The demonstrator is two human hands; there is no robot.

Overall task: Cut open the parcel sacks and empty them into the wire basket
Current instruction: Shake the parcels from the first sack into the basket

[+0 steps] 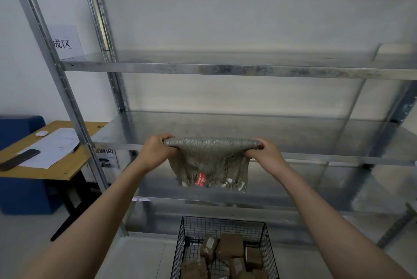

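**Woven sack held over wire basket: one sack, one basket, brown parcels**

Item 1. Sack (209,161): grey-green woven cloth, held up in the air in front of the middle shelf of the metal shelving (203,69). Its top edge is rolled into a tight bar and the rest hangs limp and flat, with a frayed lower edge. A red label (201,180) is near that lower edge.

Item 2. Left hand (155,150): fingers curled round the left end of the rolled edge, gripping it.

Item 3. Right hand (264,153): fingers curled round the right end of the same roll, gripping it. Both forearms are bare and stretched forward.

Item 4. Wire basket (225,229): black mesh, on the floor at the foot of the shelving, below the sack and well apart from it.

Item 5. Parcels (230,248): several brown wrapped ones, piled loosely inside the basket, some with pale labels.

Item 6. Desk (58,170): wooden top, left of the shelving. White papers (54,145) lie across its middle, with a dark phone (19,159) near the front left edge, a pen (76,148) at the right edge and a small white object (41,133) toward the back edge.

Item 7. Printed paper sign (64,41): on the wall behind the shelving's left upright.
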